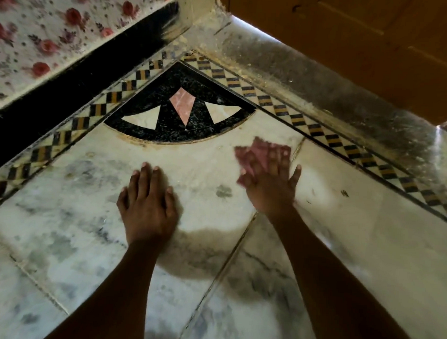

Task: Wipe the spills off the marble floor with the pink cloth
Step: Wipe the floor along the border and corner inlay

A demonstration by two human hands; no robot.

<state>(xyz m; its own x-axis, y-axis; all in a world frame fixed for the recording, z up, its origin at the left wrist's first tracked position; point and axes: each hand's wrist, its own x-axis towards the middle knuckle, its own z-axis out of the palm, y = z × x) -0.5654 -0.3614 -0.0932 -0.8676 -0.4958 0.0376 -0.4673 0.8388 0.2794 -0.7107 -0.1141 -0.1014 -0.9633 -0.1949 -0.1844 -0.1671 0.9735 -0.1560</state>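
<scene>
The right hand [270,181] lies flat with its fingers spread on the pink cloth [258,155], pressing it to the marble floor [367,237] near the floor's far corner, just short of the black fan-shaped inlay [179,112] and close to the checkered border strip [320,132] on the right. The cloth and hand are blurred, so how the cloth is folded cannot be told. The left hand [147,202] rests palm down on the floor beside it, fingers straight and close together, holding nothing, apparently as a prop for the body. A small dark smudge [223,191] sits on the marble between the two hands, and a few dark specks [344,193] lie to the right of the cloth. To wipe well here, keep the whole palm on the cloth so it does not bunch, sweep in overlapping strokes over the smudge and specks, and draw dirt away from the gritty corner, not into it.
</scene>
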